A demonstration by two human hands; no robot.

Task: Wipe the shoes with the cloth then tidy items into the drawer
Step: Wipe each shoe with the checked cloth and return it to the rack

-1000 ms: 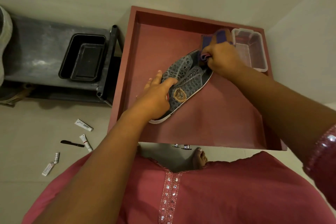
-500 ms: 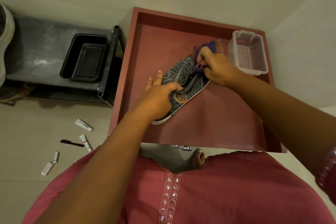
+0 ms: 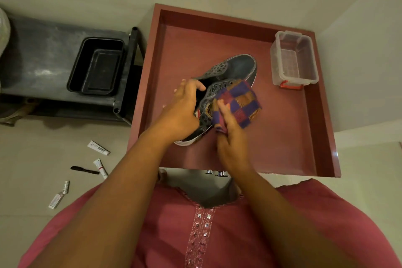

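A dark grey patterned shoe (image 3: 235,67) with a white sole lies in the open maroon drawer (image 3: 282,148), toe pointing to the far right. My left hand (image 3: 182,111) grips the shoe at its opening, thumb over the collar. My right hand (image 3: 230,137) holds a checked purple, red and orange cloth (image 3: 241,104) against the shoe's right side near the laces. The heel and part of the side are hidden under my hands and the cloth.
A clear plastic box (image 3: 293,59) with a red clip stands in the drawer's far right corner. A black tray (image 3: 97,65) sits on a dark low shelf (image 3: 43,54) to the left. Small white tubes (image 3: 99,148) and a black pen (image 3: 84,170) lie on the floor.
My right hand has drawn the cloth back from the toe toward the shoe's middle side, and the toe now shows. My left hand has shifted onto the shoe's opening.
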